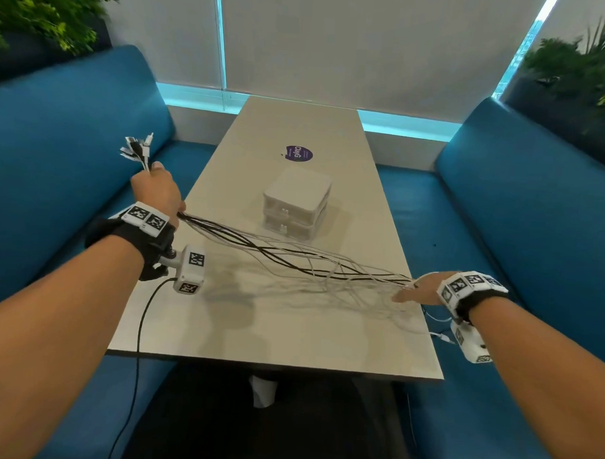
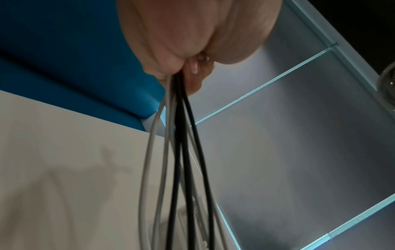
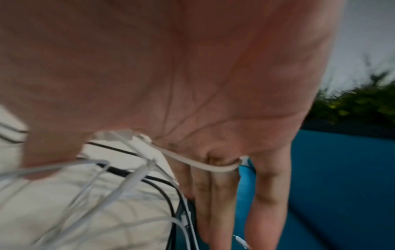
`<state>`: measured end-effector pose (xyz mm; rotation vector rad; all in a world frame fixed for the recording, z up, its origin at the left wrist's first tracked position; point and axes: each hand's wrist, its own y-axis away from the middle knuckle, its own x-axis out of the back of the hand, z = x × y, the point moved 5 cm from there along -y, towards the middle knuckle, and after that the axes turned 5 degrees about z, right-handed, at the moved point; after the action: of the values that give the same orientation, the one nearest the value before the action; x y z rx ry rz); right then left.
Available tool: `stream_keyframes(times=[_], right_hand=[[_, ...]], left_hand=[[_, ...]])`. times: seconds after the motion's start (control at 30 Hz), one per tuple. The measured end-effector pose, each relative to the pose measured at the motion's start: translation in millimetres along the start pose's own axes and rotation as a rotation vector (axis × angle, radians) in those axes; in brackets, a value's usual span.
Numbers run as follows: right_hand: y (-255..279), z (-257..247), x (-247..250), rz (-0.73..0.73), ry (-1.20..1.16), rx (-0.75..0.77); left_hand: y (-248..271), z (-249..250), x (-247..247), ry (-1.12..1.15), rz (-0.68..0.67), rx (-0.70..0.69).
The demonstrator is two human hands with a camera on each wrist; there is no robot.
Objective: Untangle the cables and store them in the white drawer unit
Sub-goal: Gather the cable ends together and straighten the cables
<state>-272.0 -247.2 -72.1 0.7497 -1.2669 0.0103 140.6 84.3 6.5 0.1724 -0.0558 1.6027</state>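
My left hand is raised over the table's left edge and grips a bundle of black and white cables. Their plug ends fan out above my fist. In the left wrist view the fist is closed and the cables hang from it. The bundle stretches low across the table to my right hand at the right edge. Its fingers are straight, with strands passing between them and one white cable lying across them. The white drawer unit stands mid-table, both drawers closed.
The long beige table carries a purple round sticker behind the drawer unit. Blue benches flank both sides, with plants behind them. A black lead hangs from my left wrist camera. Some cable ends dangle off the right edge.
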Motion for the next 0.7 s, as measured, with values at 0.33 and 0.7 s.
stream_keyframes(times=[0.33, 0.7], right_hand=[[-10.9, 39.5, 11.3, 0.031, 0.141, -0.037], [21.7, -49.4, 41.5, 0.403, 0.26, 0.334]], left_hand=[[2.7, 1.7, -2.1, -0.005, 0.015, 0.007], [36.2, 38.5, -38.0, 0.099, -0.13, -0.101]])
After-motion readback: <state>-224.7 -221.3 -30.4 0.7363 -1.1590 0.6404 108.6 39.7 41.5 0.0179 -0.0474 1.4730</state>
